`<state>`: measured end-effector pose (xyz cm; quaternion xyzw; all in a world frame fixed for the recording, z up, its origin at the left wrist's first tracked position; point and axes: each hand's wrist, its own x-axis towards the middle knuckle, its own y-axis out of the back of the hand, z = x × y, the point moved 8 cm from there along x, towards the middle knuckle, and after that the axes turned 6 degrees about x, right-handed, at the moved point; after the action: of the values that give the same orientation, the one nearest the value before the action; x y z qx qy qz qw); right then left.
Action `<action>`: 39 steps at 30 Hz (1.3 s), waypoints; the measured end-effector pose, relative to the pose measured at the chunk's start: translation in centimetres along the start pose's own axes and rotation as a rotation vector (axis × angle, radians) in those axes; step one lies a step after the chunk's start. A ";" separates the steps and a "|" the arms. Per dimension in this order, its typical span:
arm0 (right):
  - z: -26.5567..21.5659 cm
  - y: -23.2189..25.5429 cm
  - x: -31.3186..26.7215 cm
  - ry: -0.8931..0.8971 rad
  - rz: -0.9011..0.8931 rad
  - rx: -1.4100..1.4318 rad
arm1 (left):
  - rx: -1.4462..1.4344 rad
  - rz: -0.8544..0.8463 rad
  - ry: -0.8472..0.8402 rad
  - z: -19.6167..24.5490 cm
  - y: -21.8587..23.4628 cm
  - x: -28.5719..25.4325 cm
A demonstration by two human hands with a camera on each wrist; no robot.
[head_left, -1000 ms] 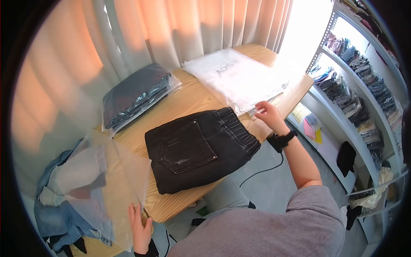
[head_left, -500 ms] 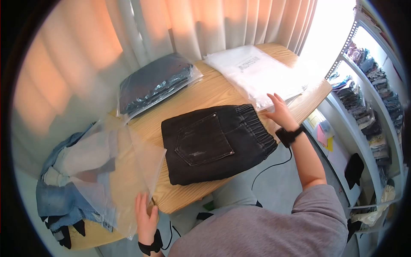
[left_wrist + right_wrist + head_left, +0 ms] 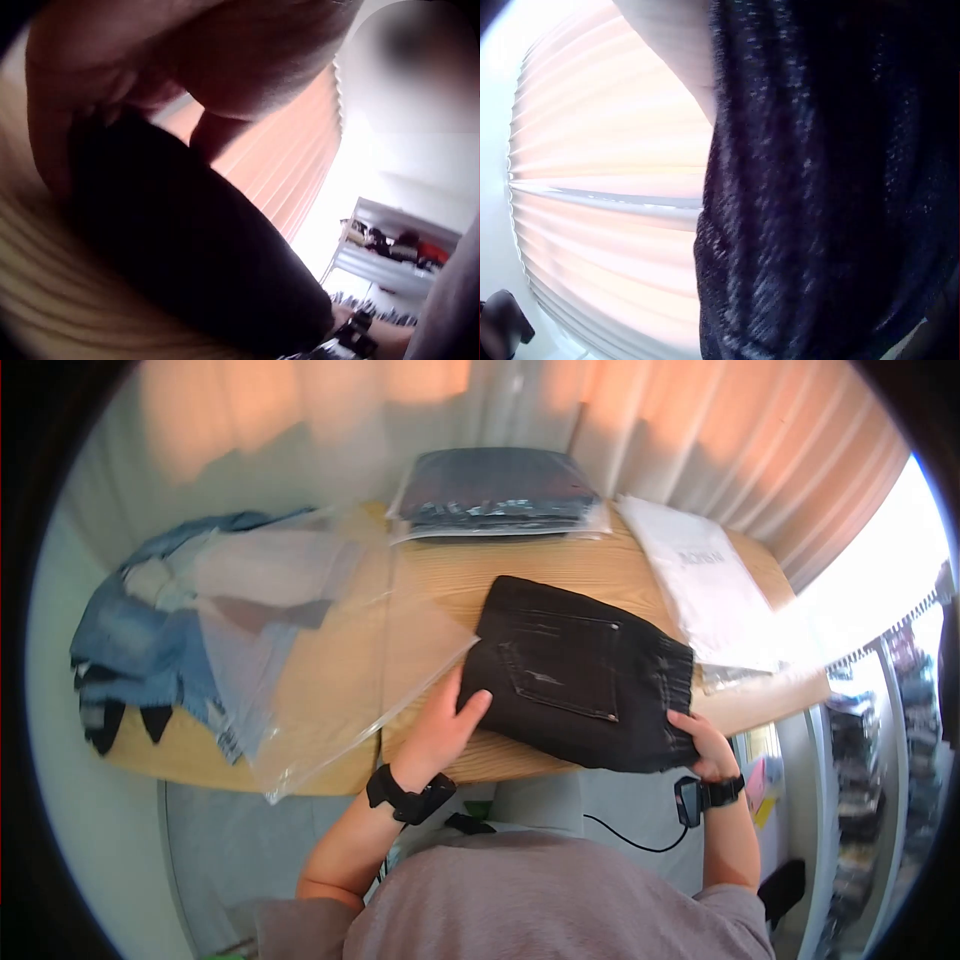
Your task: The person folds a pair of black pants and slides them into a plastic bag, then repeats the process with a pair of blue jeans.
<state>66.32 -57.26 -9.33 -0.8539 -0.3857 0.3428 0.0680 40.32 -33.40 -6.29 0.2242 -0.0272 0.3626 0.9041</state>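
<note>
Folded black jeans with a back pocket facing up lie tilted over the table's front edge in the head view. The left hand grips their left end, thumb on top and fingers underneath; the left wrist view has this hand around the dark cloth. At the elastic waistband the right hand pinches the corner, thumb above, other fingers hidden below. Ribbed waistband cloth fills much of the right wrist view. Left of the jeans, a clear plastic bag lies flat, partly over blue jeans.
A bagged dark garment stack stands at the back of the wooden table. White printed bags lie at the right rear. Curtains hang behind, and shelves with folded clothes stand at the right. A cable hangs below the table.
The left hand has moved from the plastic bag's edge to the black jeans and grips them. The right hand has come from beside the white bags to the waistband. The head view has turned left.
</note>
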 end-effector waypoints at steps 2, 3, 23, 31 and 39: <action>0.5 0.2 -0.1 -0.043 -0.023 0.014 | 0.201 0.118 -0.025 1.3 2.2 -2.1; 0.7 0.4 0.0 -0.015 -0.018 0.046 | 0.331 0.083 -0.011 2.1 3.5 -3.2; 5.2 2.5 -5.3 0.300 -0.030 0.172 | 0.857 0.203 0.185 -3.9 15.8 -10.7; 4.5 2.0 -6.3 0.480 -0.094 0.233 | 0.444 0.286 0.433 -7.1 15.1 -9.1; 4.1 1.4 -7.0 0.511 -0.190 0.305 | 0.398 0.216 0.247 -6.7 14.2 -8.7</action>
<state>61.27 -63.83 -9.24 -0.8524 -0.3785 0.1633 0.3218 23.72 -27.13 -8.68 0.3474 0.1315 0.4801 0.7947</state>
